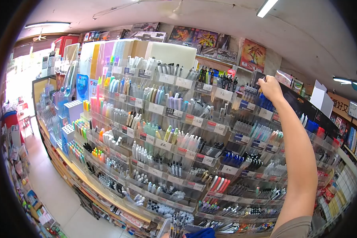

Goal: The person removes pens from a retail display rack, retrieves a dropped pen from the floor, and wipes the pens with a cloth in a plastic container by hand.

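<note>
My right hand (270,88) is raised at the end of an outstretched arm, at the top tier of the pen rack on the right. Its fingers are curled closed, and what they hold, if anything, is hidden. Dark blue pens (265,102) stand just below it, with grey-black pens (250,92) to its left. At the bottom edge a bunch of dark-tipped clear pens (180,223) stands upright by a clear plastic box (165,229). Only a sliver of what may be my left hand shows there, its fingers out of sight. Beside the bunch lies blue fabric (201,233).
Clear tiered racks (162,144) full of pens with price tags fill the view. White hole-topped holders (73,107) stand on the wooden counter edge (89,170) at left. Boxed kits (194,37) line the top. A tiled aisle (63,198) runs along the left, past another stocked shelf.
</note>
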